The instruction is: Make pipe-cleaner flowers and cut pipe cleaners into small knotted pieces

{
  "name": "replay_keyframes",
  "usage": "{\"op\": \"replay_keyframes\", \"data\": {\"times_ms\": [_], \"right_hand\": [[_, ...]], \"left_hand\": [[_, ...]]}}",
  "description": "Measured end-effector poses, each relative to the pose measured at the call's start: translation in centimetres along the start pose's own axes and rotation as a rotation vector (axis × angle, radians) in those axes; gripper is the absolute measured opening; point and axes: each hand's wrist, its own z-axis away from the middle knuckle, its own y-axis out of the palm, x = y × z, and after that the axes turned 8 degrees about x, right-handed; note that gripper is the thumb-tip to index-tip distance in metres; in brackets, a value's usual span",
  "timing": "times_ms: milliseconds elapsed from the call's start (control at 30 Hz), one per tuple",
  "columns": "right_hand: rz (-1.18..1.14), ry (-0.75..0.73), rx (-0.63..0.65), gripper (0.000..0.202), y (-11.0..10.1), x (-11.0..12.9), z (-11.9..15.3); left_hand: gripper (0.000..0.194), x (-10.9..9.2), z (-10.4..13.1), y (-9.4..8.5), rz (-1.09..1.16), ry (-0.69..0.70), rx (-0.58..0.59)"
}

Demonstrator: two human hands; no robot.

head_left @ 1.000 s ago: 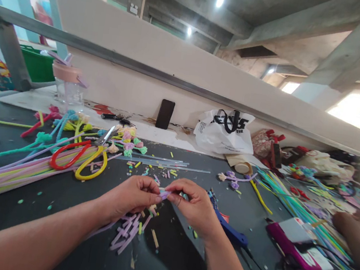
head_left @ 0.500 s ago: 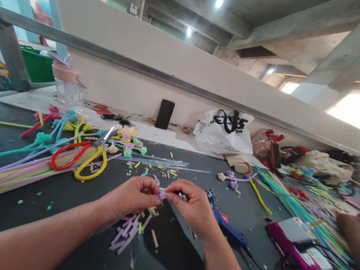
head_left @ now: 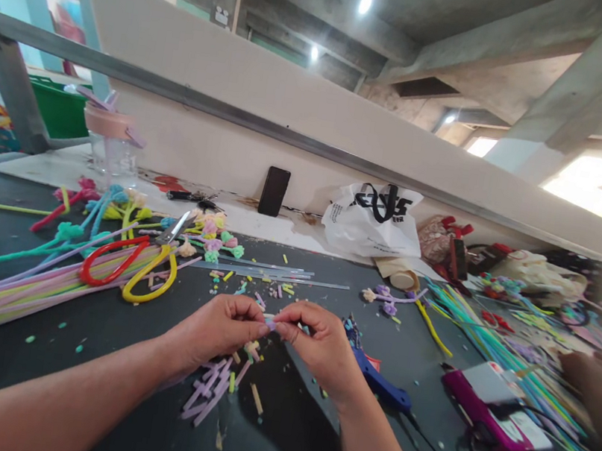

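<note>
Between my two hands, above the dark table, is a small lilac piece point(head_left: 270, 323) that looks like a bit of chenille stem, partly hidden by the fingers. My left hand point(head_left: 223, 328) pinches it from the left with thumb and forefinger. From the other side, the thumb and fingertips of my right hand point(head_left: 317, 342) close on it. Below the hands lies a loose pile of short cut lilac stems point(head_left: 209, 393). A blue glue gun point(head_left: 384, 383) rests beside my right wrist. Scissors point(head_left: 171, 230) with red and yellow handles lie on a bundle of long pastel stems point(head_left: 24, 293).
Clear glue sticks point(head_left: 276, 276) lie beyond my hands. A phone point(head_left: 274, 191) leans on the back panel beside a white bag point(head_left: 372, 225). At right are a magenta glue gun point(head_left: 481, 414) with its cord and another person's hand point(head_left: 591, 382). A clear cup point(head_left: 112, 148) stands back left.
My fingers have shifted slightly around the lilac piece, and less of it shows now. The other person's hand at the right has moved a little. The view has drifted slightly.
</note>
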Motion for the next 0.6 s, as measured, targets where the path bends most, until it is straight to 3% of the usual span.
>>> {"op": "replay_keyframes", "data": {"times_ms": [100,267,600], "right_hand": [[-0.022,-0.018,0.026,0.007,-0.34,0.15,0.02],[-0.088,-0.010,0.058,0.028,-1.04,-0.11,0.35],[-0.012,-0.053,-0.025,0.009,-0.42,0.30,0.12]], "left_hand": [[0.029,0.19,0.02,-0.15,0.007,0.003,0.007],[0.029,0.31,-0.03,-0.45,0.054,0.038,0.045],[0.025,0.63,-0.16,-0.65,0.094,0.038,0.064]]}}
